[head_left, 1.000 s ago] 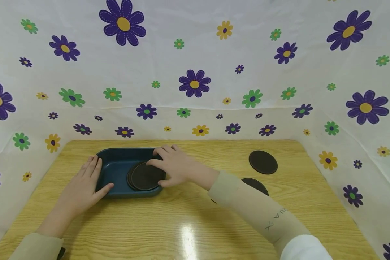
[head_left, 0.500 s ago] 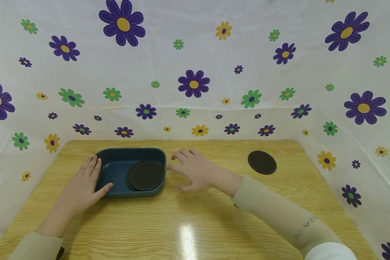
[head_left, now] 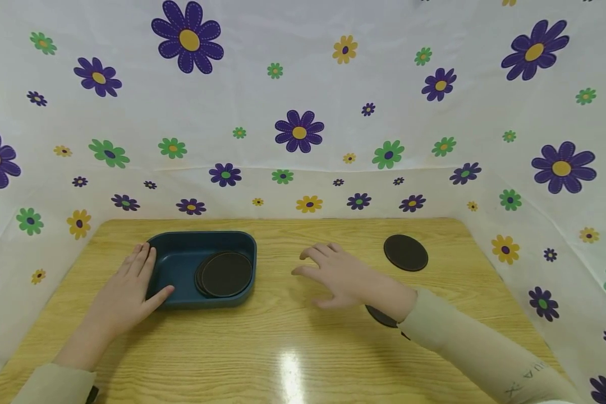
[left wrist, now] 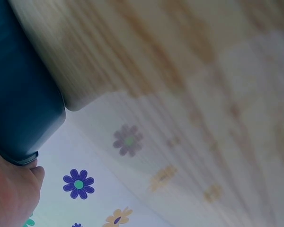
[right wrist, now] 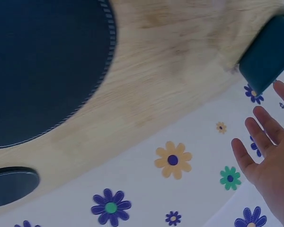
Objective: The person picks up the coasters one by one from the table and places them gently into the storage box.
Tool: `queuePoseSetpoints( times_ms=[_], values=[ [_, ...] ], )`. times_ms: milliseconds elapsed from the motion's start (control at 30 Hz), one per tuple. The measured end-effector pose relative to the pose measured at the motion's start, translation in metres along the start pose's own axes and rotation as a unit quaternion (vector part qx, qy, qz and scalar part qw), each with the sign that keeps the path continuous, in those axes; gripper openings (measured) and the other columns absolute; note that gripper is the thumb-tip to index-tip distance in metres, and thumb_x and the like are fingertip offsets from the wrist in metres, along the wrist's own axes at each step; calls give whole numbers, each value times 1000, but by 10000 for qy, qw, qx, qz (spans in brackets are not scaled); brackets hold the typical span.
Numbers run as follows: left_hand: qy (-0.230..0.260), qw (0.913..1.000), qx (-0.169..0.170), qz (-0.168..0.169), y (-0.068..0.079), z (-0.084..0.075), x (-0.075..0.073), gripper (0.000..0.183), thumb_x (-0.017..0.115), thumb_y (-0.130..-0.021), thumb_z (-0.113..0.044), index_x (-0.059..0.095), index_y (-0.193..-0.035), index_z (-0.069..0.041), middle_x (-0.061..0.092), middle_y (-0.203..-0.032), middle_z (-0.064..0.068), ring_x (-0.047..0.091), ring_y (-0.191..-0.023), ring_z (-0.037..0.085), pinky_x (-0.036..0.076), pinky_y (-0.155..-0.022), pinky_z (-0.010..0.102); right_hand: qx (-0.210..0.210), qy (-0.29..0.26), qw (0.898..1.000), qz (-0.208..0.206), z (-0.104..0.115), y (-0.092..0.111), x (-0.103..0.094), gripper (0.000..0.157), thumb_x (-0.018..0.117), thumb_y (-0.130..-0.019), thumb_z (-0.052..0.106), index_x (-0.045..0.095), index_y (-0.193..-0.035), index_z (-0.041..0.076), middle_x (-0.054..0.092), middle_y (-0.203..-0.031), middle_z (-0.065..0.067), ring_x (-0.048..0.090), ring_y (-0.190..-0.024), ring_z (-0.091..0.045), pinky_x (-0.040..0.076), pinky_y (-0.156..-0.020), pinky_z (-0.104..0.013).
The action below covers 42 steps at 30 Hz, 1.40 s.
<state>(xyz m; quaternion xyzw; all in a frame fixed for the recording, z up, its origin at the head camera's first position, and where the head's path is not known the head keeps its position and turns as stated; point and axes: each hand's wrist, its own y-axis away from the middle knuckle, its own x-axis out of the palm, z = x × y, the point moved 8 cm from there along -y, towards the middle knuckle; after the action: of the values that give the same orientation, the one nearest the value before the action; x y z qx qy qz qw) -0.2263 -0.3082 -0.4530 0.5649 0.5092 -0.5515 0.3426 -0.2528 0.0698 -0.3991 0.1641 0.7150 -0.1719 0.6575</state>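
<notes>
A dark blue rectangular bin [head_left: 174, 272] stands at the left of the table. Inside it, toward the right end, several round black coasters [head_left: 227, 274] lie in a slightly spread stack. My left hand [head_left: 123, 297] rests along the bin's left wall, fingers straight and thumb reaching over the front rim. My right hand [head_left: 340, 278] hovers over the table to the right of the bin, fingers spread and holding nothing. One black coaster [head_left: 384, 317] is partly hidden beneath my right wrist; its stitched edge shows in the right wrist view. Another coaster [head_left: 405, 252] lies farther back on the right.
The wooden table [head_left: 222, 359] carries a bright glare spot near its front. A white cloth [head_left: 262, 95] printed with purple, green and yellow flowers encloses the back and both sides.
My right hand has withdrawn from the coaster stack in the bin and moved right, over the table toward the loose coasters. My left hand and the bin have stayed put.
</notes>
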Motion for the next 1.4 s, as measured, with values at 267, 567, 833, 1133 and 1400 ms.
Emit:
queuePoseSetpoints(
  times_ms=[267, 567, 833, 1133, 1400],
  values=[
    [-32, 10000, 49, -69, 1, 1, -1, 99, 59, -104, -56, 20, -163, 14, 20, -170, 38, 17, -162, 51, -11, -135, 35, 286, -178, 9993, -179, -17, 38, 7, 59, 77, -93, 45, 59, -145, 23, 59, -144, -11, 56, -132, -30, 51, -107, -53],
    [-57, 10000, 23, -56, 2, 1, 0, 99, 59, -104, -56, 21, -163, 13, 20, -170, 37, 16, -163, 50, -10, -135, 37, 646, -183, 9971, -358, -36, 80, 11, 62, 83, -88, 43, 61, -142, 21, 59, -141, -14, 59, -128, -34, 52, -102, -57],
    [-23, 10000, -8, -79, 2, 2, 0, 99, 59, -104, -56, 20, -164, 13, 20, -171, 37, 15, -163, 50, -10, -135, 37, 986, -116, 9937, -524, -49, 108, 14, 60, 84, -87, 43, 66, -138, 19, 61, -138, -15, 59, -126, -34, 53, -98, -57],
    [-13, 10000, -1, -88, 2, 1, -1, 99, 59, -104, -56, 20, -164, 13, 20, -171, 37, 15, -163, 50, -11, -135, 37, 1299, -202, 9905, -393, -57, 128, 28, 62, 82, -88, 43, 63, -140, 17, 60, -137, -16, 58, -123, -35, 54, -91, -55],
    [-29, 10000, 5, -65, 1, 0, 0, 99, 59, -104, -56, 20, -164, 13, 20, -171, 37, 16, -163, 50, -11, -135, 35, 1548, -496, 9863, -286, -62, 138, 45, 63, 81, -89, 47, 63, -143, 19, 59, -138, -16, 58, -120, -35, 55, -92, -59]
  ],
)
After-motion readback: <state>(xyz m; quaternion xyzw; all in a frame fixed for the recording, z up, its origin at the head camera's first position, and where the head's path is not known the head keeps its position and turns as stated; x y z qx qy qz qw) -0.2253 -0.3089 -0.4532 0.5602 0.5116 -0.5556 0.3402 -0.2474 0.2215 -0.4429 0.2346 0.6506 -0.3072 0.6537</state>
